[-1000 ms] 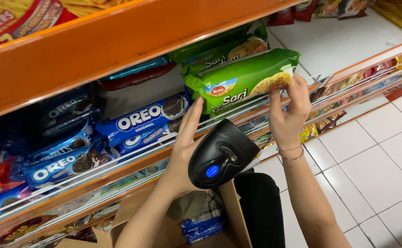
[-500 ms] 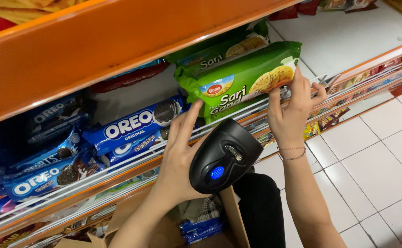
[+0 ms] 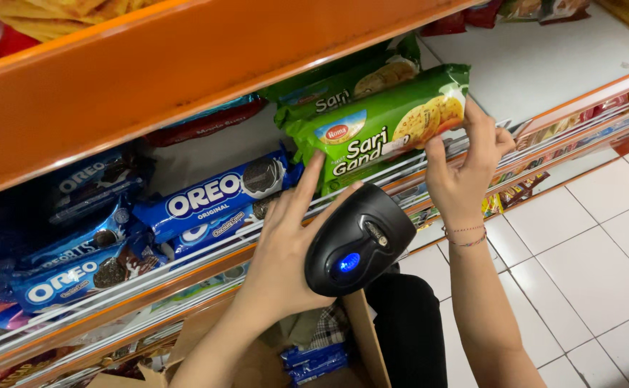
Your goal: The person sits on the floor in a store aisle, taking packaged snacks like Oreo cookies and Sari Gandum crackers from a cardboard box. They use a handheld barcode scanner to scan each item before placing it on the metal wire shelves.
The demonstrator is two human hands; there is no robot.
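Right hand [image 3: 465, 176] pinches the right end of the green biscuit pack [image 3: 379, 129], fingers closed on the wrapper. Over the last second the pack has slid a bit further back onto the shelf [image 3: 544, 57], resting on the matching green pack behind it. Left hand [image 3: 286, 244] grips a black handheld scanner [image 3: 357, 241], blue light lit; its fingertips have moved up and now touch the pack's lower left edge. Reads as seating the pack in place. Blue cookie packs [image 3: 207, 197] lie just left of the left hand; cardboard box [image 3: 357, 338] below it.
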